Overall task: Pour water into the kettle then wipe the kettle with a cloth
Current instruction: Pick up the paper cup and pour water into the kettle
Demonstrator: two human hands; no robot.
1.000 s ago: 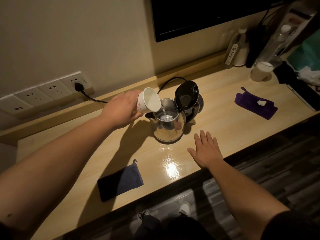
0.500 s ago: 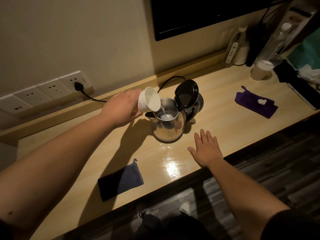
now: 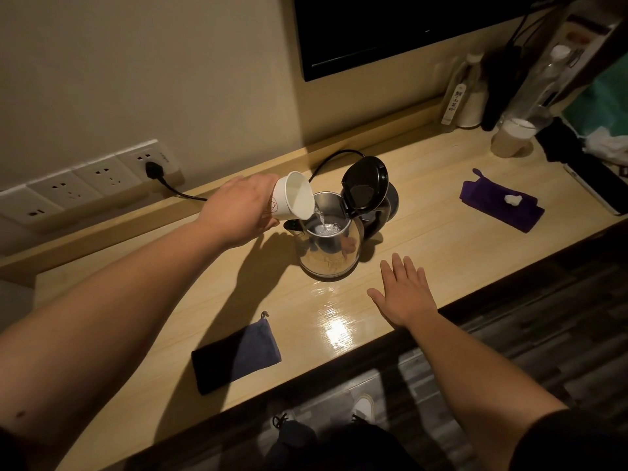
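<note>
My left hand (image 3: 243, 212) grips one white paper cup (image 3: 295, 200), fingers wrapped round its side, and holds it tipped on its side with the mouth just over the rim of the kettle (image 3: 329, 248); a thin stream of water (image 3: 321, 217) runs from the cup's lip into the open top. My right hand (image 3: 404, 292) lies flat on the counter (image 3: 424, 239) with fingers straight and spread, holding nothing, just in front of the kettle and to its right, not touching it. I count one kettle, steel-bodied, standing upright near the middle of the counter with its black lid (image 3: 366, 186) swung up and back, and one black cord (image 3: 176, 190) running from behind it to a plug in the wall sockets (image 3: 91, 180). I count two cloths: a dark blue one (image 3: 238, 355) lying flat near the front edge to my left, and a purple one (image 3: 501, 205) to the right of the kettle with a small white scrap on it. At the far right end stand a few bottles (image 3: 465, 93) and a pale cup (image 3: 511, 137), close together against the wall. Bare counter lies between the kettle and the blue cloth, and between the kettle and the purple cloth. My right wrist crosses the counter's front edge.
</note>
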